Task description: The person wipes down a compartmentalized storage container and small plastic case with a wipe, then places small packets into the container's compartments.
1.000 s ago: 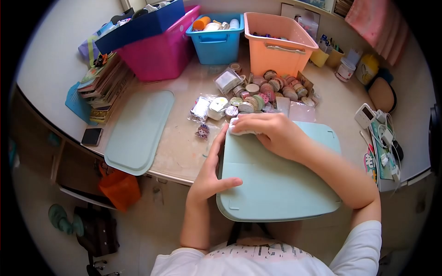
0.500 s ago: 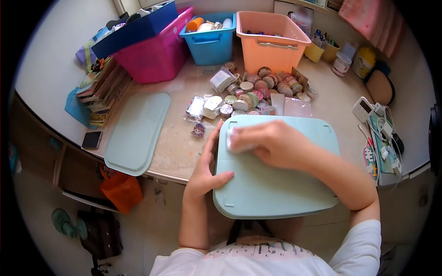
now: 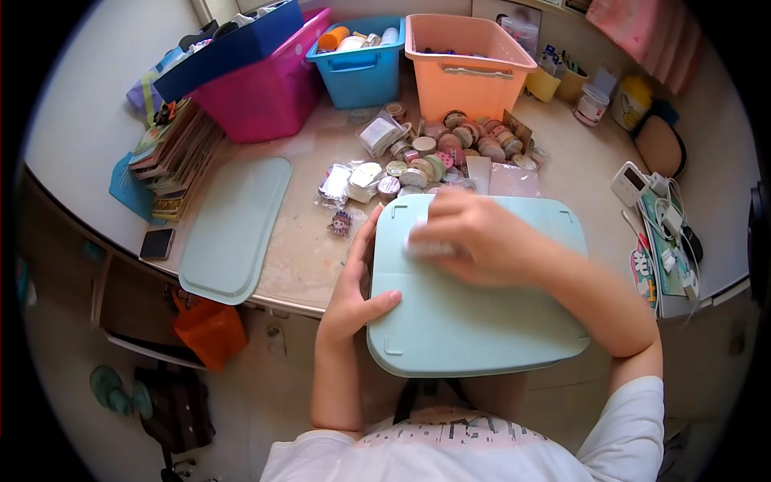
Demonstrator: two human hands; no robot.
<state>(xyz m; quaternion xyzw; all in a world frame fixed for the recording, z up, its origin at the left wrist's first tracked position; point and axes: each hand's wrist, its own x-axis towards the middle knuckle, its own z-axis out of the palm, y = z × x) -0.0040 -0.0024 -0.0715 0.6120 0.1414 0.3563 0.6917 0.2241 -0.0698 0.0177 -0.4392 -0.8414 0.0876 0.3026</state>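
Clearly, both our hands are at the pale green container (image 3: 490,321), which sits before our body with its broad flat face upward, its near part out past the front edge of the desk (image 3: 293,249). Our left hand (image 3: 349,293) grips its left side, thumb over the face and fingers along the side. Our right hand (image 3: 482,237) is closed around a white wipe (image 3: 431,248), over the face towards the far left corner; motion blurs it, so we cannot tell how firmly the wipe is pinched.

Since we cannot see what bears the near side, a hard push there might tip or slide the container, especially if our left hand slackens. A shove away from us could drive its far edge into the tape rolls (image 3: 458,145) and flat packets just beyond, scattering them. If the wipe bunches, our fingertips could skid off the rounded corner.

To the left, a strip of desk between the container and the light green lid (image 3: 233,233) gives some sideways room, though the small character figure (image 3: 340,223) lies near our left fingers. Rightward, more desk separates it from the white cables (image 3: 673,217); the far side is tightest.
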